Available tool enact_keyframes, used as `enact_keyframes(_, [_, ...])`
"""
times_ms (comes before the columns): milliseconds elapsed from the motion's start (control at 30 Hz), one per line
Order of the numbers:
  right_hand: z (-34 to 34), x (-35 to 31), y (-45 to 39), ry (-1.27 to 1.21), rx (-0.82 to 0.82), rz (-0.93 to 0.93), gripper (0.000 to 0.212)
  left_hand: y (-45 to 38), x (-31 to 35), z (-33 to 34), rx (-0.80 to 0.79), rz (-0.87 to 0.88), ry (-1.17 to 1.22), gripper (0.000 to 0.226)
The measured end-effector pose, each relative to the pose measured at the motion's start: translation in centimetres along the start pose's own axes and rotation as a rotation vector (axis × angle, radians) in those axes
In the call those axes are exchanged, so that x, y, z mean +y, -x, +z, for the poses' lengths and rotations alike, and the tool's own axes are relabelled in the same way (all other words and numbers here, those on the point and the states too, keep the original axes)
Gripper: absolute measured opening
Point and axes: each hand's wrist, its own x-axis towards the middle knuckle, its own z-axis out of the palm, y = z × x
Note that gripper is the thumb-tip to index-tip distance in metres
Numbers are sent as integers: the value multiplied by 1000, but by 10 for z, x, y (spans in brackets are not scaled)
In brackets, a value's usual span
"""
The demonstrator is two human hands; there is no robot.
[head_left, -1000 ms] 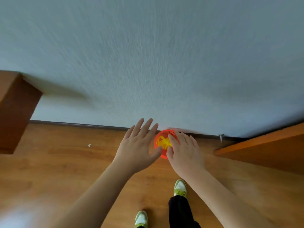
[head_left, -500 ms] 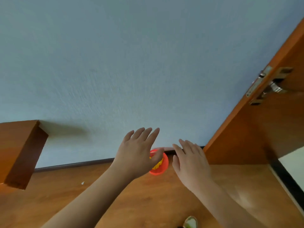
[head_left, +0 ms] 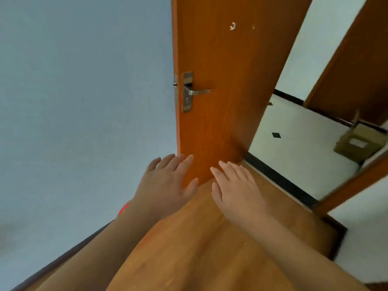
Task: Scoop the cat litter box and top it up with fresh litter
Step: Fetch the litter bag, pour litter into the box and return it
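Both hands are out in front, palms down, and neither one has anything in it. The left hand (head_left: 168,181) has its fingers spread and mostly straight, hovering near the bottom corner of the wooden door (head_left: 226,80). The right hand (head_left: 235,185) sits just beside it to the right, fingers straight and relaxed, apart from the left with a small gap between the thumbs.

The door is orange-brown, stands open, and has a metal lever handle (head_left: 196,92) on a lock plate about halfway up. To the left of it is a plain pale blue wall (head_left: 84,101) with a dark baseboard (head_left: 63,257) running along the wooden floor (head_left: 199,238). Through the doorway on the right there's a white tiled floor (head_left: 294,143) with little black diamond accents, and farther off a brown cardboard box (head_left: 359,143), kind of blurry.

As for the litter stuff, there's no box or scoop in sight here. The only thing is a thin sliver of red (head_left: 123,208) peeking out behind the left wrist, low against the wall; can't really tell what it is since the arm covers nearly all of it.
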Motion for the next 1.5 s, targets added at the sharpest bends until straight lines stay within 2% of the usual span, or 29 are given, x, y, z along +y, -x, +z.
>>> enact_keyframes(67, [-5, 42, 29, -6, 31, 97, 64, -13, 47, 10, -24, 78, 12, 77])
enact_keyframes(200, [-8, 114, 91, 38, 26, 281, 57, -29, 138, 35, -87, 234, 8, 69])
enact_keyframes(333, [-18, 169, 149, 25, 60, 420, 54, -43, 223, 42, -64, 445, -44, 65])
enact_keyframes(433, [-21, 198, 183, 16, 104, 528, 68, -46, 272, 48, 13, 566, -69, 56])
enact_keyframes(533, [-21, 222, 210, 33, 106, 649, 54, -53, 308, 54, -15, 651, -74, 56])
enact_keyframes(733, [-20, 250, 246, 71, 118, 894, 50, -72, 368, 64, -53, 875, 27, 67])
enact_keyframes(867, [-23, 261, 264, 134, 98, 1040, 50, -84, 405, 70, -116, 1103, 32, 74])
enact_keyframes(1000, [-31, 270, 282, 144, 110, 1172, 47, -93, 441, 73, -114, 1279, 26, 65])
enact_keyframes(1167, [-31, 282, 325, 111, 118, 1385, 51, -91, 487, 80, -93, 1438, -7, 71])
enact_keyframes(1500, [-23, 310, 426, 188, 194, 1549, 48, -37, 600, 97, -88, 1678, 49, 62])
